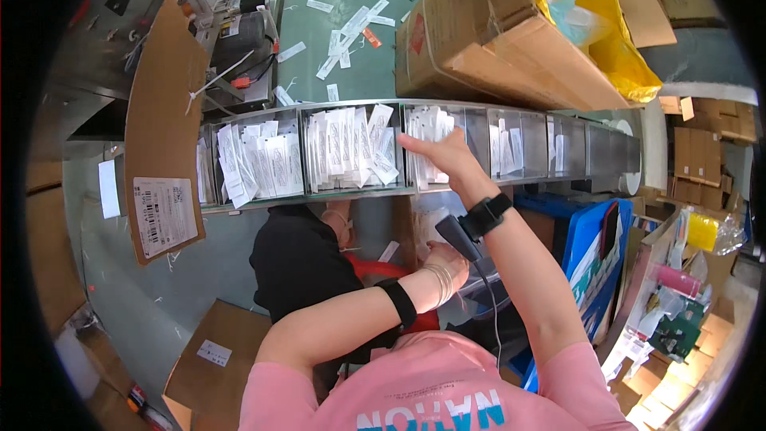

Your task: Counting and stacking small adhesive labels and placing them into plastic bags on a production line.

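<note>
Looks papery on the white slips (341,144), metallic on the divided tray (610,149), glossy plastic on the yellow bag (637,76).

Mid-dial, the right hand (451,158) covers part of the white slips (431,118), whose print is too small to read. Just below centre, the left hand's (449,265) fingertips seem hidden, though the view is poor. Toward nine o'clock, a cardboard flap (163,124) blocks part of the compartment row (355,192). The upper edge crops the carton (467,60) at one o'clock; the lower, the pink shirt (415,371) at six.
</note>
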